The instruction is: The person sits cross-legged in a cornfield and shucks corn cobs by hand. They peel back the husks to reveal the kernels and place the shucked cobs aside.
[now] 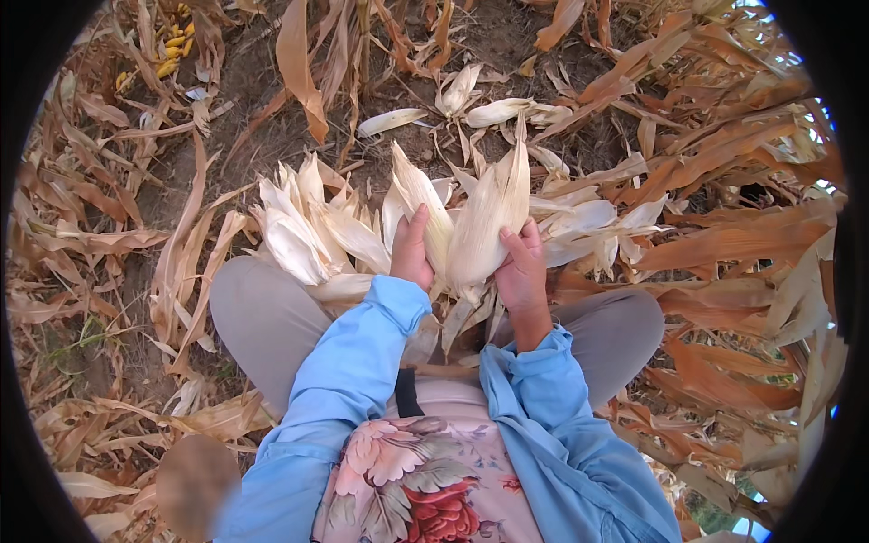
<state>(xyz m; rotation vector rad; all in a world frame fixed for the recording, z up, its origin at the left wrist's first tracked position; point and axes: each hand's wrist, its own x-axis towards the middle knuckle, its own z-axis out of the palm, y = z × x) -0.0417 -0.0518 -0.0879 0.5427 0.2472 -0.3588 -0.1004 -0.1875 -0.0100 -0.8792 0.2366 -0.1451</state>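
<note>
A pale ear of corn in its dry husk (487, 227) stands tilted upward between my hands, its tip pointing away from me. My right hand (523, 268) grips its right side near the base, thumb on the front. My left hand (413, 251) is closed around a husk piece (422, 203) just left of the ear, thumb up; whether that piece belongs to the same ear I cannot tell. Loose pale husks (295, 234) are heaped left of my hands, and more husks (584, 227) lie to the right.
Beyond the heap, several husks (499, 112) lie on bare soil. Yellow husked corn ears (173, 51) are piled at the far left. Dry brown corn leaves (740, 248) crowd the right side, and leaf litter (88, 237) covers the left. My bent knees flank the husks.
</note>
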